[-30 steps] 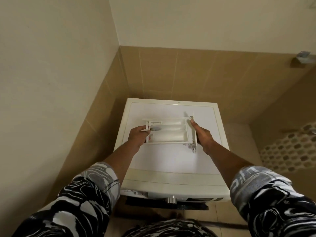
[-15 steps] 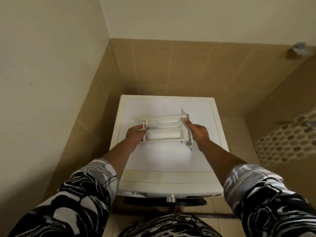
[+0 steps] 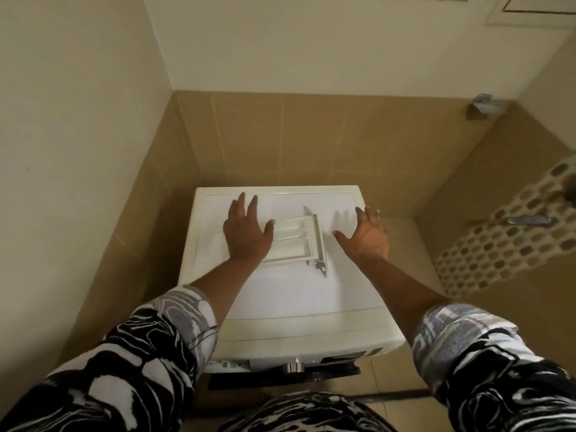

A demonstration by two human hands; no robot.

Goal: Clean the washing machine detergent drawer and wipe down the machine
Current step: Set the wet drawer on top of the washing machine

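Note:
The white detergent drawer (image 3: 294,241) lies on top of the white washing machine (image 3: 296,300), its front panel to the right and its compartments facing up. My left hand (image 3: 246,233) hovers with fingers spread over the drawer's left end and hides that end. My right hand (image 3: 367,233) is spread open to the right of the drawer, apart from it, holding nothing. Below the lid the machine's front edge shows a metal knob (image 3: 294,367) and a dark opening.
The machine stands in a corner with a cream wall at the left and tan tiles (image 3: 311,141) behind. A mosaic tile strip (image 3: 505,241) and a metal fitting (image 3: 526,219) are at the right. Another metal fixture (image 3: 483,102) sits high on the right wall.
Both hands have let go of the drawer, which now lies on the machine top. My left hand has opened above its left end; my right hand has moved off to the right.

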